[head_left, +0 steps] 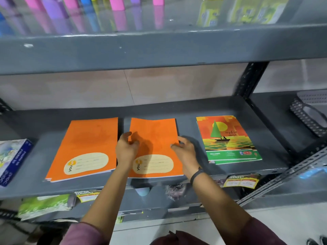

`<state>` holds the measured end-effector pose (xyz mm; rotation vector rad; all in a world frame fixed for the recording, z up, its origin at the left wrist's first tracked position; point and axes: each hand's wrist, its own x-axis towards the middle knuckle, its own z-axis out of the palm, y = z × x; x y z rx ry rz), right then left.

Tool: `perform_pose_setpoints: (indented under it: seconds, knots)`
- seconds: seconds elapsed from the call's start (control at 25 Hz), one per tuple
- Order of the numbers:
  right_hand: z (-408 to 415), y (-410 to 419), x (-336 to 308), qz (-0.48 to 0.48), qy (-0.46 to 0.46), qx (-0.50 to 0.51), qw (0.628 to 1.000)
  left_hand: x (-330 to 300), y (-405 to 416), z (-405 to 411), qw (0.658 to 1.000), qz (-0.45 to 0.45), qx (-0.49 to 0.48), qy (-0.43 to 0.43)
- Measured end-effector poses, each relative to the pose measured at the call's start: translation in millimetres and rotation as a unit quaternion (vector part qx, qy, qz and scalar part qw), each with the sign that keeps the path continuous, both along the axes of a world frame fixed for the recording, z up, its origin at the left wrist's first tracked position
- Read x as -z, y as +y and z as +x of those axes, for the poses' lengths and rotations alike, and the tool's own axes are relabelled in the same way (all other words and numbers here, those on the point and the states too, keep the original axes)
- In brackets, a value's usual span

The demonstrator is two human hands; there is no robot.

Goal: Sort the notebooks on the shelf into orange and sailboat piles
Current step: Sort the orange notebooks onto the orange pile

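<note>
Three lots of notebooks lie on the grey shelf point(159, 184). An orange pile point(85, 144) sits at the left. In the middle lies another orange notebook point(157, 137), with my left hand point(126, 149) on its left edge and my right hand point(185, 152) on its right edge, both gripping it. Its far end bends upward slightly. At the right rests a sailboat pile point(228, 138), its top cover showing a green sail over a boat on orange and yellow water. Neither hand touches the side piles.
A blue and white box point(12, 160) lies at the shelf's left end. A grey perforated basket point(311, 117) stands at the right. The upper shelf point(159, 50) overhangs, carrying coloured bottles. Packets and price tags hang below the front edge.
</note>
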<state>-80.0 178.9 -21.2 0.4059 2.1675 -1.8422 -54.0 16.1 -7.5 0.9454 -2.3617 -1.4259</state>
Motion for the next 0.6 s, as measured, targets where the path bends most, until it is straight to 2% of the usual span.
perform_pose_setpoints:
  seconds: [0.12,0.2,0.28,0.36,0.44,0.6]
  knots:
    - [-4.8,-7.9,-1.2,0.007,0.022,0.058,0.998,-6.0,-5.6,2.0,0.997,0.023,0.033,0.067]
    - [-3.2,-20.3,-7.0,-0.009,0.034,0.080,0.996,-11.7,-18.3,5.8,0.994,0.019,0.012,0.103]
    - [-0.5,-42.4,-16.2,-0.032,0.055,0.053,0.997,-21.8,-43.0,13.5,0.990,0.023,-0.030,0.136]
    - [0.9,-74.6,-21.5,-0.055,0.065,-0.018,0.996,-30.6,-76.1,24.5,0.985,0.012,-0.071,0.157]
    - [3.3,-111.5,-27.6,-0.073,0.054,-0.078,0.993,-37.6,-109.6,37.6,0.982,-0.010,-0.112,0.148]
    - [14.2,-173.2,-24.1,-0.057,0.039,-0.141,0.988,-23.8,-161.0,53.5,0.985,-0.075,-0.149,0.049]
